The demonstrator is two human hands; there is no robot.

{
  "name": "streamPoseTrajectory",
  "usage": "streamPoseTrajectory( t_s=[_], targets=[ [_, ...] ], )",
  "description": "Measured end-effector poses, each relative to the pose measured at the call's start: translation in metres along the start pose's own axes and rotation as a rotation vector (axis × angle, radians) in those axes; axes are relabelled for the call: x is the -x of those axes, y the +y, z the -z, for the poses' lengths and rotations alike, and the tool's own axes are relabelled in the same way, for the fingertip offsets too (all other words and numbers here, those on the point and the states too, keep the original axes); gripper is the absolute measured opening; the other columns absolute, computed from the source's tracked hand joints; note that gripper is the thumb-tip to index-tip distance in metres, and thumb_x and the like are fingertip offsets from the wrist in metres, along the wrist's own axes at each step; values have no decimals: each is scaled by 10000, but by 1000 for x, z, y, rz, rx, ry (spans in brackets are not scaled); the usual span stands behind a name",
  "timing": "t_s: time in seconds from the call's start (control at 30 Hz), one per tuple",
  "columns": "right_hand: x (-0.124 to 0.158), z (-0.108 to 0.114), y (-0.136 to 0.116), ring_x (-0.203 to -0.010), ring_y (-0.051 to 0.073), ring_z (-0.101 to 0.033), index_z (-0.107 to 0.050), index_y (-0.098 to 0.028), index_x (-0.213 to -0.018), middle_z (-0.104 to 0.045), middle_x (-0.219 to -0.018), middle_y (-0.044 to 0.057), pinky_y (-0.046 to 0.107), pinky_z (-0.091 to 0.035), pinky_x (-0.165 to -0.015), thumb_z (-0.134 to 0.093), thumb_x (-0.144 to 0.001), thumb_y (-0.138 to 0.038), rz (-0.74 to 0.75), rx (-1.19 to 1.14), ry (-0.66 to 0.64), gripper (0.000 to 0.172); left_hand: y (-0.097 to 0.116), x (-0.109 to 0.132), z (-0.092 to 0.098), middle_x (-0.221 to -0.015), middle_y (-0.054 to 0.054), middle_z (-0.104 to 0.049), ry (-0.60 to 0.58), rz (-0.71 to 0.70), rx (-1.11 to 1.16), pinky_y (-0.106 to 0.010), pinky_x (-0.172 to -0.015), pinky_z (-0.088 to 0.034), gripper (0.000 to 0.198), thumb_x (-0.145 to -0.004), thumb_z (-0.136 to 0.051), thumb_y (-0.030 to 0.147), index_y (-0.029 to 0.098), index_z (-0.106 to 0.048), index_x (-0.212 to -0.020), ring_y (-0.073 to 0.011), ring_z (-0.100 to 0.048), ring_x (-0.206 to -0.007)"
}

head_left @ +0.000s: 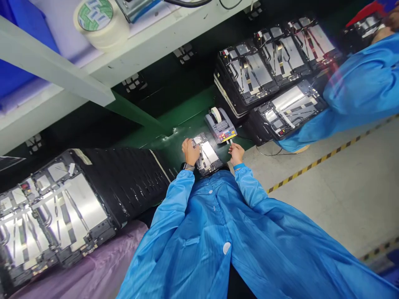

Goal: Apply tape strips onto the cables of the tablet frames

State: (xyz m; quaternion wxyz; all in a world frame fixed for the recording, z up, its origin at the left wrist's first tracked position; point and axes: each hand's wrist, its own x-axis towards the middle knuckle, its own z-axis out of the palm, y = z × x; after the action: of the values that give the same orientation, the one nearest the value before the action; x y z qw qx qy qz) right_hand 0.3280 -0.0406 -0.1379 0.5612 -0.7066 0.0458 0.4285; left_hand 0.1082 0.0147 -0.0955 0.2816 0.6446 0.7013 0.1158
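Note:
An opened tablet-like device (207, 154), with silver plates, dark flex cables and a black frame, lies on the green bench in front of me. My left hand (190, 152) grips its upper left edge with bent fingers. Just beyond its upper right corner stands a grey tape dispenser (220, 124) with coloured buttons and a roll of pale tape (216, 114) on top. At the dispenser's front, my right hand (237, 153) pinches a short piece of white tape (230, 141) between thumb and fingers.
Stacked devices (249, 70) stand behind the dispenser; another stack (293, 110) is to its right, beside a co-worker's blue sleeve (368, 79). Long black stacks (124, 178) fill the left. Overhead, a white shelf (149, 50) carries a large tape roll (101, 25). A cable (271, 153) hangs at the bench edge.

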Motion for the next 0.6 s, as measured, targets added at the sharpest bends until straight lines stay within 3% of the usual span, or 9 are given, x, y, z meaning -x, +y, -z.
streamPoseTrajectory(
  t_s=[0.13, 0.23, 0.43, 0.6],
  targets=[
    [1, -6, 6, -718, 97, -662, -624, -178, -953, -692, -762, -33, 194, -565, -639, -726, -849, -196, -19, -117, 7, 147, 26, -39, -17, -1625, -261, -407, -107, -86, -73, -548, -1294, -124, 685, -950, -633, 359, 70, -426, -1537, -381, -293, -1547],
    [-1, -18, 7, -709, 101, -666, -588, -188, -986, -670, -726, -45, 205, -584, -671, -758, -810, -142, -95, -143, 30, 249, 32, -57, -34, -1576, -320, -431, -183, -96, -133, -575, -1283, -70, 870, -876, -740, 450, -7, -394, -1529, -431, -323, -1505],
    [-9, -34, 9, -594, 88, -604, -565, -184, -998, -629, -665, -72, 207, -563, -602, -753, -774, -100, -154, -147, 107, 304, 25, -63, -56, -1489, -320, -508, -188, -39, -253, -568, -1214, -233, 956, -824, -767, 523, -5, -399, -1531, -459, -423, -1412],
    [-3, -13, 24, -648, 87, -621, -522, -187, -1143, -659, -771, -71, 215, -564, -664, -716, -763, -121, -79, -135, 166, 432, 8, -62, -51, -1523, -266, -524, -213, -73, -291, -508, -1232, -276, 952, -866, -709, 589, 62, -383, -1588, -426, -449, -1444]
  ],
)
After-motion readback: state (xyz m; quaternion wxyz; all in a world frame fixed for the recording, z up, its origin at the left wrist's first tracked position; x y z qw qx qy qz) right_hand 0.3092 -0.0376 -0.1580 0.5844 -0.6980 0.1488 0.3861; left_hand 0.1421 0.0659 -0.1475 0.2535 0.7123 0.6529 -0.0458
